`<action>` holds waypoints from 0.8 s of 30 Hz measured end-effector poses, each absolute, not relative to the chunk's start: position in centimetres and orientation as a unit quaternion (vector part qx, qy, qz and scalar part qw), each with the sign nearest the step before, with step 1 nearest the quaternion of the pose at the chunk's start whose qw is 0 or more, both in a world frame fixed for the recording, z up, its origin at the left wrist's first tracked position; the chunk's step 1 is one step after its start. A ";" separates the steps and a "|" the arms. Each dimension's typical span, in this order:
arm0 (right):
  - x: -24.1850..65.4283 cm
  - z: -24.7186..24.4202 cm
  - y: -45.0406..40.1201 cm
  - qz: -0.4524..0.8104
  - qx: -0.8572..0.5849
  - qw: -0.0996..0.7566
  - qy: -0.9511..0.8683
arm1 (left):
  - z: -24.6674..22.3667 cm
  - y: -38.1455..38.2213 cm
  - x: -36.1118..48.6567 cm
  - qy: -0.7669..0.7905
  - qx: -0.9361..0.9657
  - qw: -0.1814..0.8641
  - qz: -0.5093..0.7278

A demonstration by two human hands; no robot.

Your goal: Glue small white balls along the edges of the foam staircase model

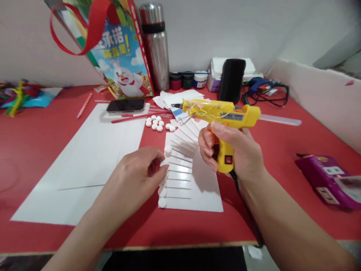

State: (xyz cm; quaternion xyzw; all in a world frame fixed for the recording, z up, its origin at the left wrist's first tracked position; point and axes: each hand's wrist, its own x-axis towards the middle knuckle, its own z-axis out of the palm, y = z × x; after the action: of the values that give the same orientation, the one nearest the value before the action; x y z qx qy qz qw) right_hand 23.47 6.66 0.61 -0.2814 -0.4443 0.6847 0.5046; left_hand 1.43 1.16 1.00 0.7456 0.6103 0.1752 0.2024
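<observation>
My right hand (235, 148) is wrapped round the handle of a yellow hot glue gun (208, 109), its nozzle pointing left above the table. A clear glue stick (280, 120) juts from the gun's back end. My left hand (142, 167) pinches a small white disc (164, 163) at the left edge of a white card (207, 194). Thin grey strips (177, 187) lie in a fan across the card. Along its left edge sit several white discs (162, 203), some hidden by my fingers. More loose white discs (154, 123) are grouped behind the card.
A large white sheet (93, 158) lies at left with a phone (125, 105) at its far end. Behind stand a gift bag (124, 56), a steel flask (158, 56), paint jars (187, 80) and a black upright device (232, 81). A purple box (328, 180) is at right.
</observation>
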 end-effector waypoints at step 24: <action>23.8 0.5 6.5 0.682 -0.279 0.498 -0.458 | 1.2 1.4 1.3 0.620 0.731 0.231 0.165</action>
State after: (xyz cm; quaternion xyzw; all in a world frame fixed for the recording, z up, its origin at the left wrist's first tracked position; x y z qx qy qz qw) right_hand 23.78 6.47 0.54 -0.2787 -0.4584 0.6816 0.4976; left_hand 1.28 1.35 1.19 0.7311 0.6203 0.1654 0.2311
